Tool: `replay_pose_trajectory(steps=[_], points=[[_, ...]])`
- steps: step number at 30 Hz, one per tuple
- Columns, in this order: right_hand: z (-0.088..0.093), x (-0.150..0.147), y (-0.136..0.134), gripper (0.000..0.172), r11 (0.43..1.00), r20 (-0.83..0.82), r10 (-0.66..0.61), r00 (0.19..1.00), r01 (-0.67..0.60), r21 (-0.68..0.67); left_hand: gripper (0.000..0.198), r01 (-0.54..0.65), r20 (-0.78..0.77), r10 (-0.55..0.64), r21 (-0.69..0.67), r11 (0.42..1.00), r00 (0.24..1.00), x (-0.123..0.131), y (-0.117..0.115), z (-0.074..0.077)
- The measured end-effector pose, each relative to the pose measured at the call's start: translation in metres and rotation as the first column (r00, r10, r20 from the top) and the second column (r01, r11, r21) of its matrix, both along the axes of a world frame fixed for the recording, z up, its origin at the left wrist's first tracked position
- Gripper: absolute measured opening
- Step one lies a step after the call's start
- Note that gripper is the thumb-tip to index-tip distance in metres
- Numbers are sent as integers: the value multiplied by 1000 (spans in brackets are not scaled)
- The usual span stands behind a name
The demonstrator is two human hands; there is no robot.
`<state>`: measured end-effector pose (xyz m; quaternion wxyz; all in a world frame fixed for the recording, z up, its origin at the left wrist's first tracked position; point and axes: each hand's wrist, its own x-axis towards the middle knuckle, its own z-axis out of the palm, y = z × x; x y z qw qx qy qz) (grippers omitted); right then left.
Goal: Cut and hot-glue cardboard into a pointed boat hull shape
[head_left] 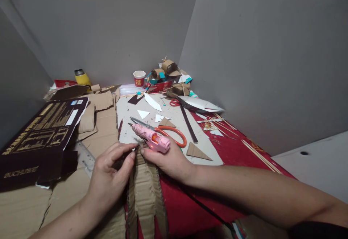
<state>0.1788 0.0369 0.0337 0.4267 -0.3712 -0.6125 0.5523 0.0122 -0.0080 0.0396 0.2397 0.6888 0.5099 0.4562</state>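
Note:
My right hand [174, 161] is wrapped round a pink hot glue gun [145, 134], its nozzle pointing away to the upper left and an orange glow showing on its body. The right thumb also presses at the top of a bent corrugated cardboard piece [144, 195] made of several long strips, which runs down toward me. My left hand [112, 170] pinches the same cardboard near its far end, thumb and forefinger close together. What exactly lies between those fingertips is partly hidden. Just beyond the glue gun lie orange-handled scissors [176, 132], partly covered by it.
A light work board [127, 110] carries paper scraps and a cardboard triangle [198, 152]. To the left lie a dark printed box panel [40, 134] and a clear ruler [86, 157]. A red paper cup [139, 79] and yellow bottle [82, 78] stand behind; thin sticks [261, 155] lie right.

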Motion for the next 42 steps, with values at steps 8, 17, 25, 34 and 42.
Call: replay_pose_trajectory(steps=[8, 17, 25, 34, 42], points=[[0, 1, 0, 10, 1000, 10, 5, 1000, -4, -10, 5, -42, 174, 84, -229, 973, 981, 1, 3, 2], [0, 1, 1, 11, 1000, 18, 7, 1000, -6, -14, 13, 116, 402, 51, -379, 918, 914, -2, 11, 4], [3, 1, 1, 20, 1000, -14, 25, 1000, -25, 3, 18, 342, 639, 63, -489, 803, 767, -4, 14, 0], [4, 3, 2, 6, 999, 38, -23, 999, 21, 49, 24, 543, 755, 127, -567, 619, 644, -3, 12, 2], [2, 5, 0, 8, 998, 49, -31, 998, 28, 60, 18, 630, 804, 124, -542, 556, 582, -2, 10, -7]])
